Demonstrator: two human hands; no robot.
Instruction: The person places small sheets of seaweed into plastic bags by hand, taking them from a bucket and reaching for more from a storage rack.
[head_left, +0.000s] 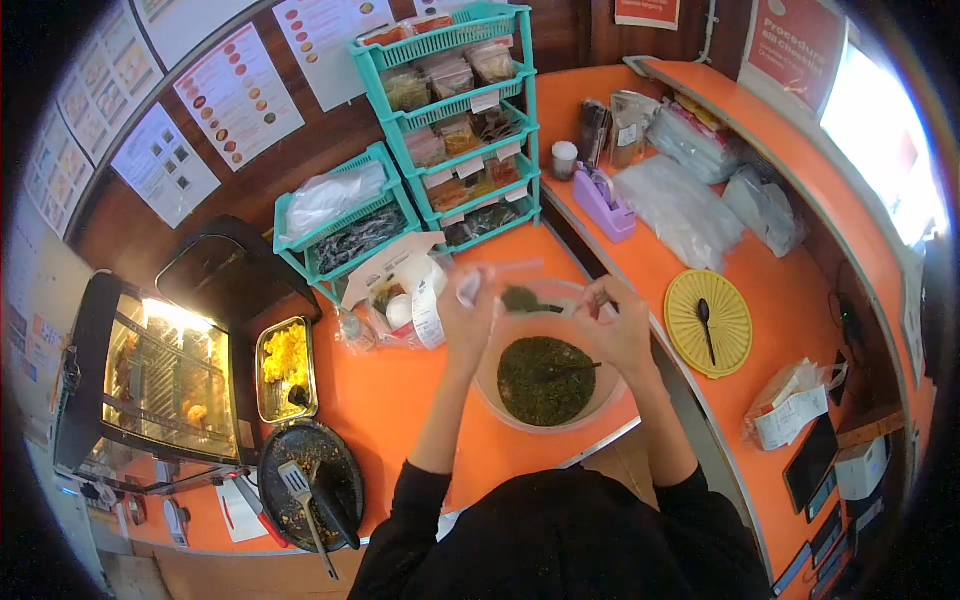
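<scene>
My left hand (466, 311), blurred by motion, grips a clear plastic bag (517, 265) above a large translucent tub (486, 401). A small dark green clump (516, 298) shows by the bag; whether it lies inside is unclear. My right hand (616, 322) is raised over the tub's right rim with thumb and fingertips pinched together. Anything thin and clear between those fingertips is too faint to make out. Down in the tub lies a dark green chopped or flaked mass (540, 394), with a dark utensil handle (585, 367) sticking out of it.
Behind the tub, a packed food bag (401, 300) stands before turquoise tiered racks (472, 112). Leftward are a steel tray of yellow food (286, 367), a stone mortar (281, 465) and a lit display warmer (169, 375). Rightward lie a yellow lid (686, 300) and a purple tape dispenser (604, 210).
</scene>
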